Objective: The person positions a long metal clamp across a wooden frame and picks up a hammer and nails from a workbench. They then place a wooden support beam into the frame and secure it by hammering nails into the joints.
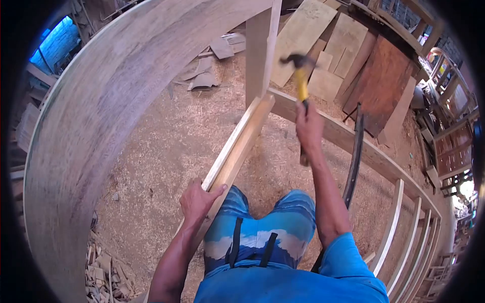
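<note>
The person's right hand is holding a yellow-and-black-handled, dark-headed claw hammer in the air, its grip clamping round the handle. The left hand is clamping its grip on a long, pale wooden beam, which is slanting across the brown, shavings-strewn floor beside a large, curved wooden panel.

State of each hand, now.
Left hand: closed on a wooden beam.
Right hand: closed on the handle of a hammer.
</note>
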Action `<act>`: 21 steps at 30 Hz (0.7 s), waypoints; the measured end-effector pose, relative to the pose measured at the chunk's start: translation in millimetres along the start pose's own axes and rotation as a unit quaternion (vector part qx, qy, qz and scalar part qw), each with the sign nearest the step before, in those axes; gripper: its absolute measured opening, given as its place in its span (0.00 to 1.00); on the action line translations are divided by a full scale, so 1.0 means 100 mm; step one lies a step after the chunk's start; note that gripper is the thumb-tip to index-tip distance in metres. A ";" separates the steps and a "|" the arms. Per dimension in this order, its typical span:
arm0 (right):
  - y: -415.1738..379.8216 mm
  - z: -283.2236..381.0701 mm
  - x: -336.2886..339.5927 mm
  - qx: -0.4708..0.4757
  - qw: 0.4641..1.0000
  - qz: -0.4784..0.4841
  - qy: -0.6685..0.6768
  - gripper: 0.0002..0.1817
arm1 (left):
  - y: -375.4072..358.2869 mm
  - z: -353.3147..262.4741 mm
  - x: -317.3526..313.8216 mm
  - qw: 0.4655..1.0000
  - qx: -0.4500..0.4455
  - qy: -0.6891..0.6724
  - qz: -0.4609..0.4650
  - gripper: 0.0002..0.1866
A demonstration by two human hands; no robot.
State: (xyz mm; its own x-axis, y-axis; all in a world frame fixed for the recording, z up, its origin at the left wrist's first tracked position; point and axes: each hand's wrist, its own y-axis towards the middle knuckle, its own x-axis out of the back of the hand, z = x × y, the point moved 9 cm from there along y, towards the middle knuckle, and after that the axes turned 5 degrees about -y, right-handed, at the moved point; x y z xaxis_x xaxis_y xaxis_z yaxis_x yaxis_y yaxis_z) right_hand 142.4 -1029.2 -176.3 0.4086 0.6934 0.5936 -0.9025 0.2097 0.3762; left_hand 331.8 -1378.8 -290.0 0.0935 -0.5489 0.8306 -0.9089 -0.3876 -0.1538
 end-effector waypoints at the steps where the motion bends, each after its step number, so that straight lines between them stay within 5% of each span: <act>1: 0.06 0.17 0.16 0.012 0.998 -0.047 0.031 0.19 | 0.02 -0.01 0.01 1.000 -0.004 0.010 -0.002 0.42; 4: 0.04 0.32 0.37 0.128 0.953 -0.258 0.089 0.19 | 0.08 0.01 -0.07 1.000 -0.017 -0.017 -0.007 0.44; 6: 0.12 -0.32 -0.09 0.095 0.976 -0.191 -0.039 0.20 | 0.09 0.13 -0.07 0.999 -0.004 -0.053 -0.006 0.46; 7: 0.21 -0.82 -0.47 -0.031 0.994 0.024 -0.101 0.22 | 0.09 0.16 -0.09 0.995 -0.031 -0.094 -0.018 0.44; 8: 0.17 -1.10 -0.76 0.046 0.977 0.136 -0.158 0.25 | 0.11 0.27 -0.16 0.994 0.013 -0.104 0.027 0.46; 9: 0.52 -2.38 -1.37 0.004 0.935 0.224 -0.275 0.28 | 0.13 0.30 -0.17 0.998 0.015 -0.062 0.012 0.47; 11: 0.67 -2.97 -1.59 0.031 0.953 0.228 -0.197 0.33 | 0.09 0.42 -0.24 0.986 -0.041 -0.152 -0.059 0.45; 12: 0.54 -2.73 -1.55 0.018 0.953 0.241 -0.182 0.32 | 0.03 0.40 -0.15 0.983 -0.060 -0.127 -0.119 0.45; 13: 0.43 -2.62 -1.62 0.051 0.954 0.284 -0.087 0.31 | 0.04 0.44 -0.18 0.994 -0.026 -0.092 -0.061 0.46; 14: 0.39 -2.53 -1.53 0.101 0.949 0.226 -0.195 0.30 | 0.04 0.48 -0.21 0.993 -0.028 -0.081 -0.080 0.46; 16: 0.30 -2.68 -1.54 0.111 0.948 0.255 -0.156 0.32 | 0.00 0.40 -0.21 0.994 -0.030 -0.074 -0.072 0.48; 21: -0.43 -2.83 -1.47 -0.093 0.927 0.346 -0.113 0.26 | -0.03 0.40 -0.12 0.995 -0.020 -0.079 -0.062 0.51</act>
State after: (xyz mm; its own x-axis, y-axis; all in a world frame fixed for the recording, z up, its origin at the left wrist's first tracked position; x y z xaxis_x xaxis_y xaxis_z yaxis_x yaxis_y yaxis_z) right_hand 82.7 -945.7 -481.1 -0.2785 0.5484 0.7885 -0.9582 -0.1027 -0.2670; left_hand 349.7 -1400.5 -321.3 0.2649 -0.6094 0.7473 -0.9020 -0.4306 -0.0315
